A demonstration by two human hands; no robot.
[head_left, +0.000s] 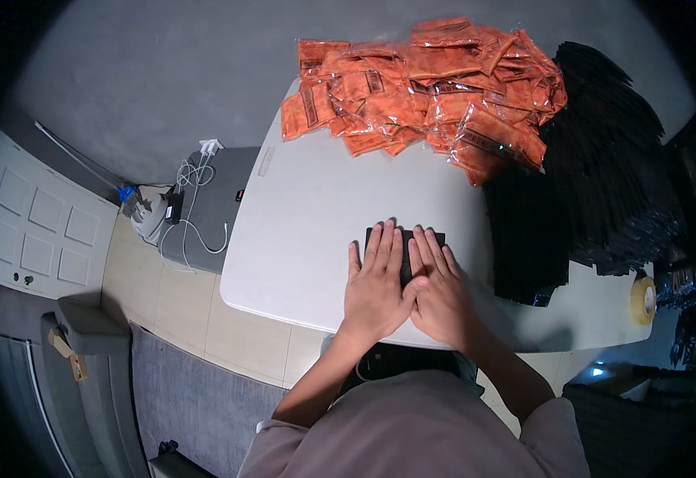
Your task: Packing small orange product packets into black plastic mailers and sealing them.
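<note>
Both palms press down on a small flat black folded piece [406,256], perhaps cloth, at the near side of the white table [308,231]. My left hand [377,288] lies over its left part, fingers stretched forward and the little finger spread out. Over its right part rests my right hand [441,293], also flat, with its thumb meeting the left thumb. Only the far edge and a strip between the hands show of the black piece; the remainder is covered.
A heap of orange packets [380,103] in see-through plastic covers the table's far side. Tall black stacks [603,175] fill the right, with a lower black pile [527,239] beside them. A tape roll [643,301] sits at the right edge. White cables [197,179] lie left, off the table.
</note>
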